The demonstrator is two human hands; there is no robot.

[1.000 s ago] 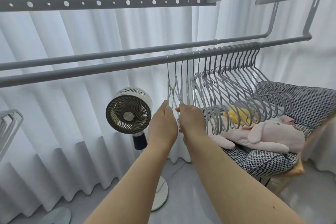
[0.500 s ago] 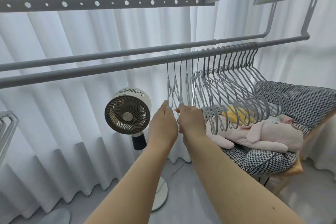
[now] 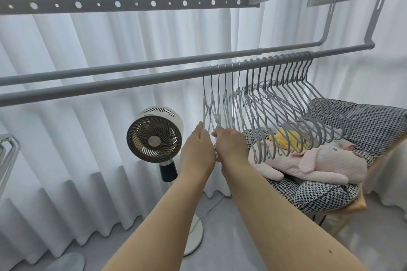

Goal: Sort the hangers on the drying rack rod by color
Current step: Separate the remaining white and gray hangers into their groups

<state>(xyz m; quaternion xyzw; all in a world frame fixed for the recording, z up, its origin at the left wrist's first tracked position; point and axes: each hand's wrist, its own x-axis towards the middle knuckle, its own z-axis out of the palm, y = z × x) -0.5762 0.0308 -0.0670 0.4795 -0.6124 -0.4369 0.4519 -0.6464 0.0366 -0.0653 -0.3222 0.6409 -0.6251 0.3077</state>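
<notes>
A grey drying rack rod (image 3: 132,82) runs from lower left to upper right. Several hangers hang on its right half: pale white ones (image 3: 226,108) at the left of the bunch, grey ones (image 3: 304,108) packed to the right. My left hand (image 3: 198,149) grips the lower part of the leftmost white hanger. My right hand (image 3: 231,147) sits right beside it, fingers closed on the white hangers just to the right. The hangers' lower ends are hidden behind both hands.
A second rod (image 3: 154,65) runs behind the first. A standing fan (image 3: 155,134) is left of my hands, before white curtains (image 3: 88,50). A checked chair (image 3: 363,130) holding a pink plush toy (image 3: 319,163) sits under the grey hangers. More hangers (image 3: 6,154) show at the left edge.
Both hands stay on the white hangers in nearly the same spot. The view has shifted slightly; the hangers have barely moved.
</notes>
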